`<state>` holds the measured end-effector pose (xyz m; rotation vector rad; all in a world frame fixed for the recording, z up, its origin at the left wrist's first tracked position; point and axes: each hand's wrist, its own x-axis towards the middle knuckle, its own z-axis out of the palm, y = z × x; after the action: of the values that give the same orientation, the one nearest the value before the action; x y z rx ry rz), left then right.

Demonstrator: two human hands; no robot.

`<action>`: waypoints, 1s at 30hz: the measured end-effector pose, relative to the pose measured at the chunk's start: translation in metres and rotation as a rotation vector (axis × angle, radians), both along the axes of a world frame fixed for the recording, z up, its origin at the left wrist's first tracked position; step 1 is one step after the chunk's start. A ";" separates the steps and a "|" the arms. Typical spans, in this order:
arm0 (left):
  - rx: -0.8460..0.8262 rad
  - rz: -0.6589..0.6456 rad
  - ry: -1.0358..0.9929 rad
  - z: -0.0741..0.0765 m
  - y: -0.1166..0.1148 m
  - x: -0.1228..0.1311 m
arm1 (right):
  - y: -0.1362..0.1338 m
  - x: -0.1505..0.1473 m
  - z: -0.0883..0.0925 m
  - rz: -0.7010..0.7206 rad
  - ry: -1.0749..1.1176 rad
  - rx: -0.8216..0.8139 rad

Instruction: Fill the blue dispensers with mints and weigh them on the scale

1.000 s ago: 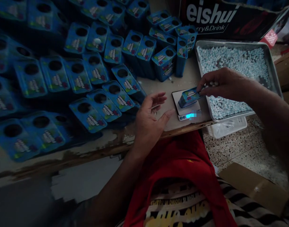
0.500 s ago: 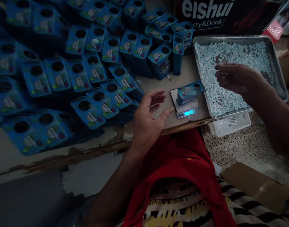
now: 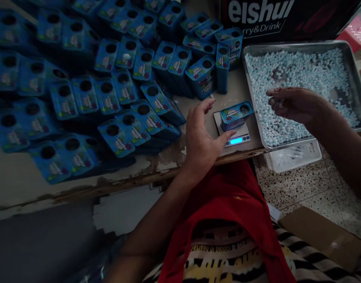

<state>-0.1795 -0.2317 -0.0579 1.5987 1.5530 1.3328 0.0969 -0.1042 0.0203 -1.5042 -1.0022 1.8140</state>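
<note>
A blue box with a round hole in its top stands on a small digital scale whose display is lit. My left hand is just left of the scale, fingers and thumb spread around nothing, the thumb reaching over the scale's near left corner. Over the left part of a metal tray full of small pale blue and white candies, my right hand hangs palm inward with its fingers drawn together. Whatever lies between those fingers is too dark to make out.
Many similar blue boxes stand in rows over the left and back of the table. Behind the tray is a large black box. A white plastic container sits below the tray, beyond the table edge.
My left hand has moved right, closer to the box on the scale, and its thumb now overlaps the scale. My right hand remains over the tray, slightly lower. The view has shifted a little.
</note>
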 end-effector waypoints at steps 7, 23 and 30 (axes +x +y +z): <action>0.004 -0.036 -0.022 -0.017 0.026 0.022 | 0.003 -0.014 0.012 0.057 0.011 0.038; 0.348 -0.206 0.253 0.008 0.070 0.045 | -0.063 -0.014 -0.040 -0.195 0.260 0.181; 0.247 -0.107 0.208 -0.019 0.078 0.054 | -0.062 -0.020 -0.042 -0.255 0.391 0.033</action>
<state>-0.1251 -0.1534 -0.0773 1.9991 1.4383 1.3787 0.0770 -0.1663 -0.0220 -1.1359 -0.6172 1.8001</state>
